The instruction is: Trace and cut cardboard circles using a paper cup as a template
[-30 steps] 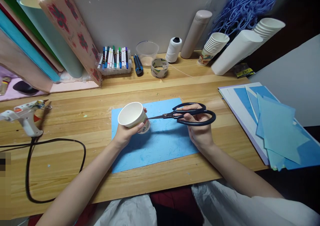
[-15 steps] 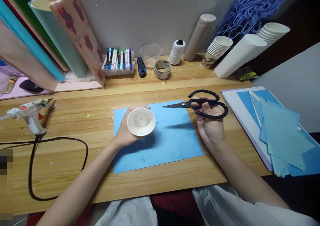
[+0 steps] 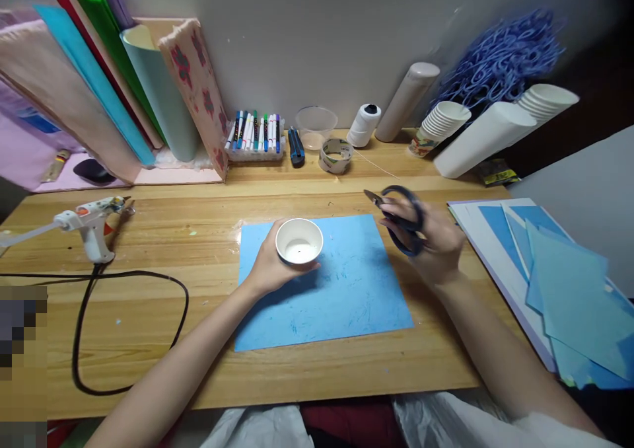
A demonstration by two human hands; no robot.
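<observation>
The left hand (image 3: pixel 272 263) is clamped around the paper cup (image 3: pixel 299 242) above the far left part of the blue sheet (image 3: pixel 347 306), its axis roughly upright, mouth up. The right hand (image 3: pixel 440 240), off the sheet's right side, grips the black scissors (image 3: pixel 407 224) by their handles; their long axis slants leftward and away, aiming beyond the sheet's far edge, not at the cup. Blur hides whether the blades meet.

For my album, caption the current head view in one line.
Left hand holding a paper cup over a blue sheet, right hand gripping black-handled scissors.
</observation>
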